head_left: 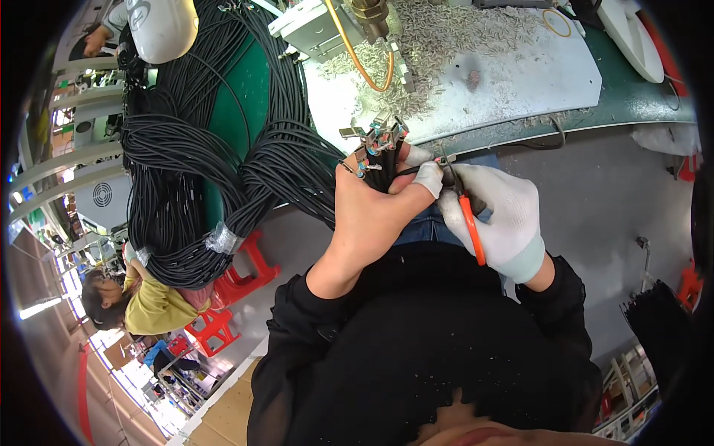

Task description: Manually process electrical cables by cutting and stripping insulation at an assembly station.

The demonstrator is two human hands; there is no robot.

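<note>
My left hand (370, 221), with white covers on its thumb and a finger, is closed round several black cables. Their metal connectors with coloured wire ends (381, 139) fan out above the fist. In a white glove, my right hand (507, 214) grips small pliers with orange handles (471, 232). The plier jaws (446, 162) are beside my left thumb, at the end of one cable. Whether they touch that connector is too small to tell. The cables (297, 175) run left from my left hand into a large bundle.
Coiled black cables (171, 201) hang over the green table edge at left. A white board (506, 82) strewn with small metallic bits lies ahead, under a machine with a brass fitting (370, 16). A co-worker in a yellow top (158, 306) and red stools (245, 271) are at left.
</note>
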